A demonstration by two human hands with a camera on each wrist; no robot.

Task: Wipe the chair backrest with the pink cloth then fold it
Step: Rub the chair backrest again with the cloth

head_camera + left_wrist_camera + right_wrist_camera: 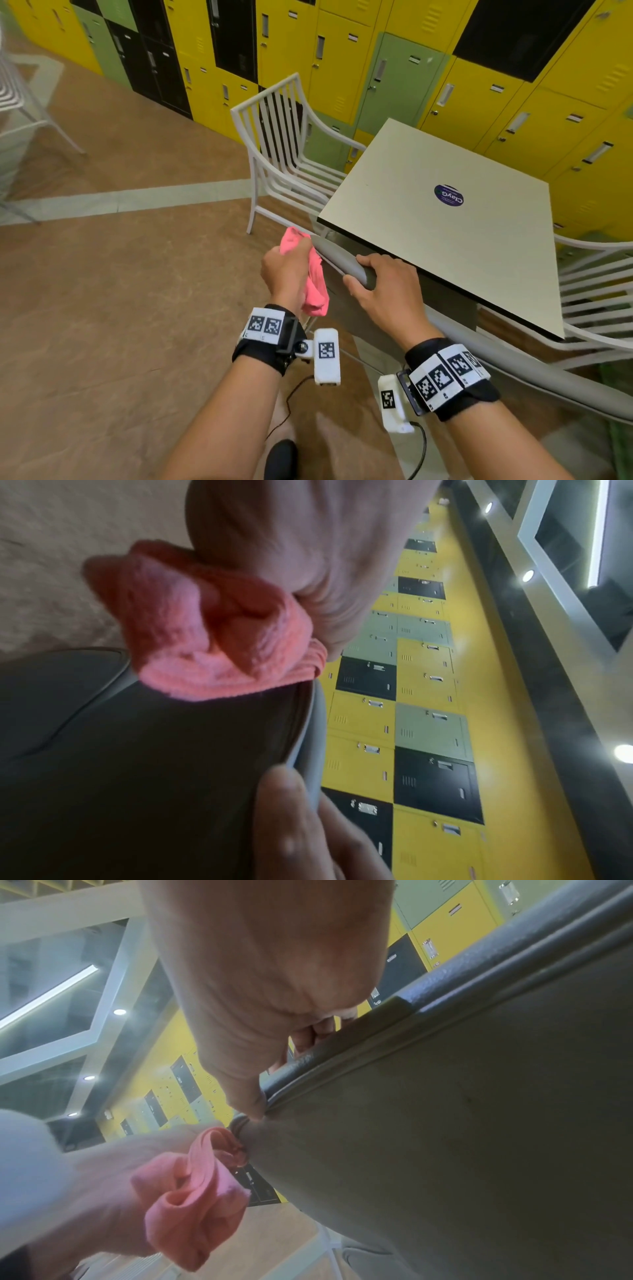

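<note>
A grey chair's backrest (346, 298) runs from centre to lower right in the head view, its rounded top rim (334, 255) under both hands. My left hand (286, 270) grips a bunched pink cloth (317, 284) and holds it against the rim's left end. The cloth (212, 631) bulges out of that fist above the dark backrest (154, 764). My right hand (383, 284) grips the rim, fingers curled over the far side, thumb on the near side. From the right wrist the backrest (462, 1123) fills the right half, with the cloth (195, 1202) at lower left.
A square beige table (445, 222) with a round sticker stands just beyond the backrest. A white slatted chair (287, 150) stands at its far left, another white chair (596, 301) at the right. Yellow, green and black lockers (342, 68) line the back. Brown floor (120, 291) spreads left.
</note>
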